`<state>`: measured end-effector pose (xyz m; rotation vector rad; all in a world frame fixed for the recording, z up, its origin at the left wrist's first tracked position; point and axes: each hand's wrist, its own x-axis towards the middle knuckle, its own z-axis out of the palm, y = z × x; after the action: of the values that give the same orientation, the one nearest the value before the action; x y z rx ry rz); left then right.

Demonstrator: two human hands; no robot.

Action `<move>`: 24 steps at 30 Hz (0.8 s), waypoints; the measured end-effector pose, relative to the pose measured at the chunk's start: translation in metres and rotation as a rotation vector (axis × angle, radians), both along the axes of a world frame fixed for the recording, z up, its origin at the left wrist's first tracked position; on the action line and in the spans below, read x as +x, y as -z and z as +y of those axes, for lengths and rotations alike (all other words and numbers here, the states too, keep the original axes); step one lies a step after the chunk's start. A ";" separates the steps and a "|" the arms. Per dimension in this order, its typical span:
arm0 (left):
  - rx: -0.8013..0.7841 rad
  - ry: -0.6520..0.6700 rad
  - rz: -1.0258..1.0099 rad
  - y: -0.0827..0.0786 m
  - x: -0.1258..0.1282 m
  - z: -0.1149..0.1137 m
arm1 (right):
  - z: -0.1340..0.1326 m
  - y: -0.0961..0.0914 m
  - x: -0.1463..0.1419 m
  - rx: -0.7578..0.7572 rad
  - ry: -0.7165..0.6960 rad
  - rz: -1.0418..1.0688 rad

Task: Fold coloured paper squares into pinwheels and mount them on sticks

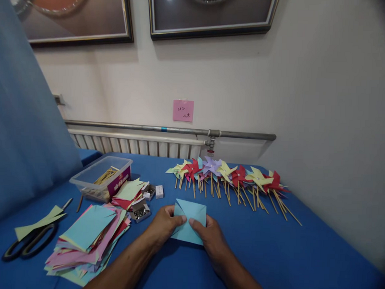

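A light blue square of paper (190, 209) is held up over the blue table, with slits running in from its upper corners. My left hand (165, 223) grips its left side, thumb on the front face and fingers behind. On the right side my right hand (212, 236) pinches it the same way, the two thumbs nearly meeting at the middle. Both hands' fingers are largely hidden behind the sheet. Left of my hands lies a stack of coloured paper (88, 229), a light blue sheet on top. Small boxes of metal pins (141, 211) sit between the stack and my left hand.
Finished paper pinwheels (225, 171) on wooden sticks lie in a row at the back right. A clear plastic tub (99, 175) holds sticks at the back left. Black-handled scissors (34, 242) lie at far left under a yellow-green paper piece (41, 223). A radiator (142, 145) runs along the wall.
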<state>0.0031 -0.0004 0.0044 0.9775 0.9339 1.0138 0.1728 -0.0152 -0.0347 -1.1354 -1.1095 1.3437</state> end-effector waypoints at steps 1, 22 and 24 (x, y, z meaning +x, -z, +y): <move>0.002 0.001 0.007 0.000 0.000 0.000 | 0.000 -0.001 0.000 -0.004 -0.002 0.001; 0.005 -0.016 0.033 0.003 0.000 0.000 | -0.001 -0.004 -0.004 -0.012 -0.028 -0.023; 0.004 -0.010 0.020 0.001 0.000 0.000 | -0.001 -0.005 -0.005 -0.017 -0.024 -0.016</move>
<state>0.0035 -0.0008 0.0031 0.9888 0.9546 1.0168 0.1678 -0.0167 -0.0296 -1.1507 -1.1285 1.3669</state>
